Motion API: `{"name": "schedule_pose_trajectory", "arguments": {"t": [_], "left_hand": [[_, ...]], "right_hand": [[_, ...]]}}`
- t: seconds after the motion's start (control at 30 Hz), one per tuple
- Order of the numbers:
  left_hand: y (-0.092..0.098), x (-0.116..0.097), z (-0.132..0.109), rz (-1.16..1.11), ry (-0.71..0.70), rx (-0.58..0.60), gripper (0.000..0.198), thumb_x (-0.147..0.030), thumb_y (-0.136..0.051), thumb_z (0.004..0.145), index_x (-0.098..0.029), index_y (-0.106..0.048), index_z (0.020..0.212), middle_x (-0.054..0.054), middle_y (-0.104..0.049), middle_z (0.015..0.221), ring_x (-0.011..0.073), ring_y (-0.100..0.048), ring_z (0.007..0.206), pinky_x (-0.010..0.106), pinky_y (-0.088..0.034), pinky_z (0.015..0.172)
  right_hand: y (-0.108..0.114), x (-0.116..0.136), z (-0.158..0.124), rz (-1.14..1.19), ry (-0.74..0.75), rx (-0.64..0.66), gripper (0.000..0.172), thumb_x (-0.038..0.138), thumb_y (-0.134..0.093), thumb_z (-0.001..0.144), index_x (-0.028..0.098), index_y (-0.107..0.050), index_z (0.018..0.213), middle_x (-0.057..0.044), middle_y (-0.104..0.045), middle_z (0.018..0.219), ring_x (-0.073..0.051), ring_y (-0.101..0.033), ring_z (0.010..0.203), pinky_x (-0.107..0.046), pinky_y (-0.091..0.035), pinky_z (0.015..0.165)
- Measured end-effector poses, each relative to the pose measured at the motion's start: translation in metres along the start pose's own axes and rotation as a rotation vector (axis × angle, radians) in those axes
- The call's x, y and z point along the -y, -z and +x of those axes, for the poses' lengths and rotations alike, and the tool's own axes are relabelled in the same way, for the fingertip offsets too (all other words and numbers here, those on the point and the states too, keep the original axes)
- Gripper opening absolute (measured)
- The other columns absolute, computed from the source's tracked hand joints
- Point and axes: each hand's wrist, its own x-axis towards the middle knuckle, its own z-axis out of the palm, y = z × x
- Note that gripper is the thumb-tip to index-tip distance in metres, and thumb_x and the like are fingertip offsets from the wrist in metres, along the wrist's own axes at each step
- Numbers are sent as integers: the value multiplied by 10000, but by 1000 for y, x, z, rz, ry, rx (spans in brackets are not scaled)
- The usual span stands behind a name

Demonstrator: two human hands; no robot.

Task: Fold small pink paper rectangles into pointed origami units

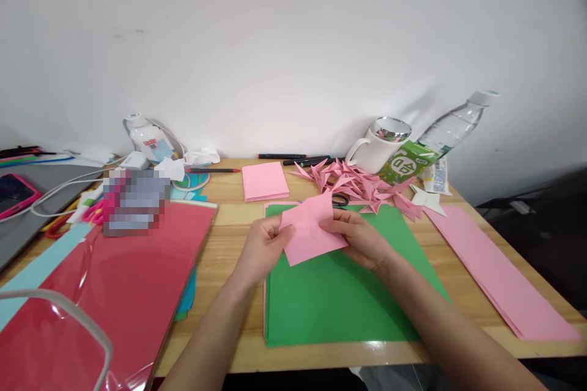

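Both hands hold one small pink paper square point(310, 229) above a green sheet point(339, 293) on the wooden desk point(229, 238). My left hand point(263, 244) pinches the square's left edge. On the right edge my right hand point(360, 238) grips it with closed fingers. The paper is slightly bent and tilted. Behind it lie a stack of small pink squares point(265, 181) and a pile of folded pink paper pieces point(362, 186).
A red plastic sleeve of coloured paper point(123, 287) fills the left. Long pink strips point(495, 275) lie at the right. Along the wall stand a white mug point(380, 143), a water bottle point(452, 128), a green carton point(406, 162), pens point(293, 159) and scissors point(340, 199).
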Motion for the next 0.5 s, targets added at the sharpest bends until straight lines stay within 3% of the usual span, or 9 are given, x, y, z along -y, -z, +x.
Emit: {"name": "schedule_pose_trajectory", "arguments": {"t": [0.1, 0.2, 0.3, 0.43, 0.5], "left_hand": [[1, -1, 0, 22, -3, 58, 166, -213, -588, 669, -153, -726, 741, 37, -672, 673, 142, -575, 616, 234, -437, 559], [2, 0, 3, 126, -53, -8, 229, -128, -518, 645, -177, -739, 682, 37, -704, 708, 150, -609, 659, 234, -459, 606], [3, -1, 3, 210, -94, -14, 292, -97, -469, 638, -191, -743, 677, 34, -724, 812, 164, -634, 738, 245, -480, 659], [2, -4, 1, 218, -68, 127, 308, -91, -464, 656, -203, -745, 715, 26, -712, 952, 177, -630, 850, 283, -483, 774], [2, -7, 0, 104, 8, 156, 282, -88, -498, 648, -189, -742, 748, 41, -712, 942, 180, -629, 859, 297, -475, 800]], "right_hand": [[3, 3, 3, 90, -17, -54, 105, 113, -673, 615, 148, -639, 709, -4, -647, 639, -83, -565, 517, -163, -476, 483], [5, 6, 4, 90, -40, -62, 52, 214, -583, 748, 175, -593, 782, -16, -644, 680, -126, -611, 579, -230, -540, 500], [5, 6, 1, -6, -64, -35, 248, 397, -537, 819, 193, -570, 956, -15, -616, 712, -144, -616, 601, -293, -575, 499], [4, 1, -1, -174, 6, -6, 432, 337, -748, 654, 192, -571, 1019, 10, -579, 768, -89, -568, 588, -198, -548, 468], [5, -1, 0, -208, 56, -24, 500, 300, -786, 602, 183, -564, 1034, 30, -564, 717, -61, -524, 526, -152, -490, 417]]}}
